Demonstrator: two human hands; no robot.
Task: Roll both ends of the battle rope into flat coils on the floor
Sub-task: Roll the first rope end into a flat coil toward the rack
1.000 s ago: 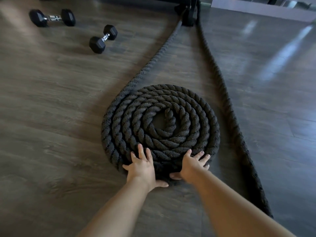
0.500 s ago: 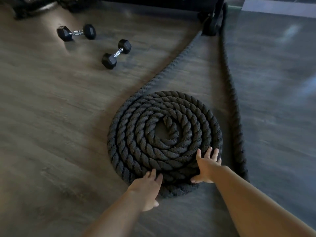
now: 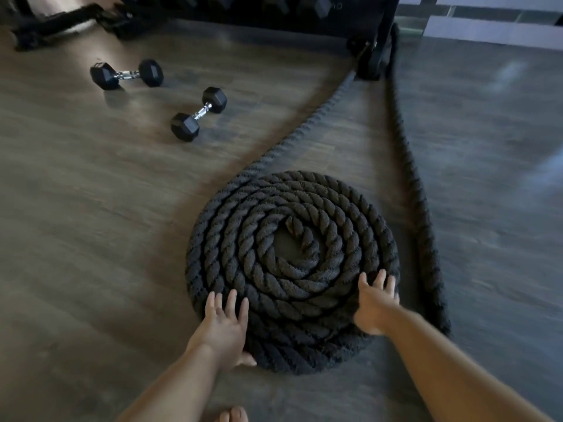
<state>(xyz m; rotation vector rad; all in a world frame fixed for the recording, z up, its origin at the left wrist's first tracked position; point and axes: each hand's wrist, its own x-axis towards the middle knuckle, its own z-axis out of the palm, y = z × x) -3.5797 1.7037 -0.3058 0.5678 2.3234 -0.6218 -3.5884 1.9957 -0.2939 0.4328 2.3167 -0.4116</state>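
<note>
On the wood floor (image 3: 76, 239) lies a big flat coil (image 3: 292, 269) of the black battle rope. Both hands rest on its near edge. The left hand (image 3: 224, 327) lies flat with its fingers (image 3: 230, 300) straight. The right hand (image 3: 373, 303) has spread fingers on the rope too. Neither one grabs it. One loose end (image 3: 304, 129) runs from the coil to the anchor (image 3: 370, 56). The other end (image 3: 417, 190) lies straight beside the coil, not rolled yet. This looks like the step of winding the first coil. Next, the hands likely need to turn it to take up more rope.
</note>
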